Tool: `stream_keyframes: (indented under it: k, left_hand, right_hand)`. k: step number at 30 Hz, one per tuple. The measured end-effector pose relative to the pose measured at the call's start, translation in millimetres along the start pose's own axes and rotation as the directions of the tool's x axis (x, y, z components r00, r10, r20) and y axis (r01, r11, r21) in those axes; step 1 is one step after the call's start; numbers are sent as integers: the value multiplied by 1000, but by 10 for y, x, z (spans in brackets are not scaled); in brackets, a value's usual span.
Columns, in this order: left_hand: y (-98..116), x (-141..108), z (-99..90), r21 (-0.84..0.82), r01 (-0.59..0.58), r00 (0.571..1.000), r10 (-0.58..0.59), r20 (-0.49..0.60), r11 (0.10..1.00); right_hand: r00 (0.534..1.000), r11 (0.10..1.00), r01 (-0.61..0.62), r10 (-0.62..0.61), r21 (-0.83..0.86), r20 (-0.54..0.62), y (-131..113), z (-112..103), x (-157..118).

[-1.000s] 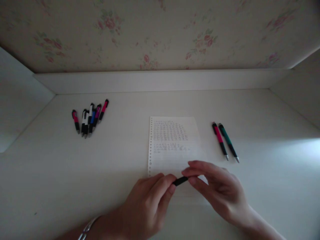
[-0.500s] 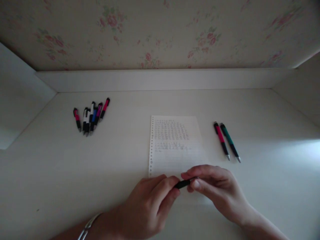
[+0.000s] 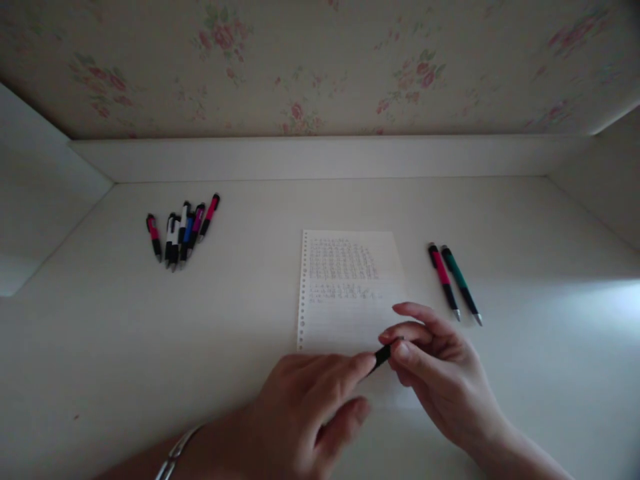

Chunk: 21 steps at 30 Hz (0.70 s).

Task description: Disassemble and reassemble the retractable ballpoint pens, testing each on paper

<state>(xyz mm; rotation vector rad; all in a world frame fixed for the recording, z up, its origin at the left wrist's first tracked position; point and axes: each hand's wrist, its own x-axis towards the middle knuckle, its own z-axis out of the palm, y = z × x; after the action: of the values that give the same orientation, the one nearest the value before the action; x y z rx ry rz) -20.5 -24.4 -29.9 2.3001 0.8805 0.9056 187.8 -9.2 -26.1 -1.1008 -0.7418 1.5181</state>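
Observation:
Over the lower part of a written-on sheet of ring-hole paper (image 3: pixel 340 320), my right hand (image 3: pixel 443 373) pinches a pen (image 3: pixel 383 355) between thumb and fingers. Only the pen's black section shows, slanting down to the left; its right end is hidden in the fingertips. My left hand (image 3: pixel 310 400) is at the pen's other end. Its index finger touches or covers that end, while the thumb stands apart from the pen. A pink pen (image 3: pixel 443 277) and a green pen (image 3: pixel 460 280) lie side by side right of the paper.
A group of several pens (image 3: pixel 183 233), in pink, white, blue and purple with black grips, lies at the far left of the white desk (image 3: pixel 150 347). A white ledge (image 3: pixel 320 159) and floral wallpaper (image 3: pixel 320 73) stand behind. A white panel (image 3: pixel 40 200) rises at left.
My left thumb has come away from the pen and its fingers have loosened. My right hand has shifted slightly up and right, upper fingers spreading, and the pen tilts more steeply.

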Motion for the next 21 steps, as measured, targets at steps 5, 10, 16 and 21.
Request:
stream_keyframes:
  k: [5, 10, 16, 21]
  left_hand:
    - [0, 16, -61, 47, -168, 952, 150, 265, 985]
    - [-24, -16, -20, 75, -208, 937, 177, 300, 975]
    - [-29, -32, 23, 71, -184, 968, 169, 184, 980]
    - [-48, -42, 32, 55, -213, 960, 199, 196, 975]
  right_hand:
    - [999, 999, -1, 2, 35, -38, -52, -5, 90]
    - [986, 962, 157, -141, -222, 88, 47, -49, -7]
    - [748, 504, 662, -401, -555, 529, 70, -170, -71]
    - [550, 112, 823, -405, -557, 731, 91, -140, 49]
